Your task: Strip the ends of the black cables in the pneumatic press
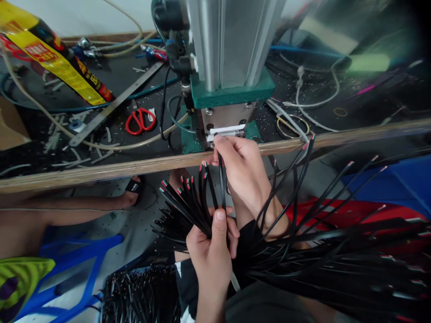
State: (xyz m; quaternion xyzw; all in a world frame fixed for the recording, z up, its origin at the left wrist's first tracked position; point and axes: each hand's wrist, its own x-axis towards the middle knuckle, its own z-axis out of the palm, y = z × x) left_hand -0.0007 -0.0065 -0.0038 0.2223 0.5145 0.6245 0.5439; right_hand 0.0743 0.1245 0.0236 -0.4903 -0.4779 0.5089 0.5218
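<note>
My right hand (244,172) pinches one black cable (221,179) near its upper end, right at the metal jaw (226,131) of a bench press (232,87). The cable's tip is hidden behind my fingers and the jaw. Lower down, my left hand (213,251) is closed around a bundle of black cables (188,204), its thumb lying on the single cable. Red, green and white wire ends show at the bundle's tips. More black cables (303,251) lie across my lap, running off to the right.
Red-handled scissors (140,121), a steel ruler (117,103) and a yellow-black bottle (57,54) lie or stand left of the press. The bench's wooden edge (101,172) crosses in front. Below are a blue stool (84,264), a container of cables (141,294) and another person's leg (67,206).
</note>
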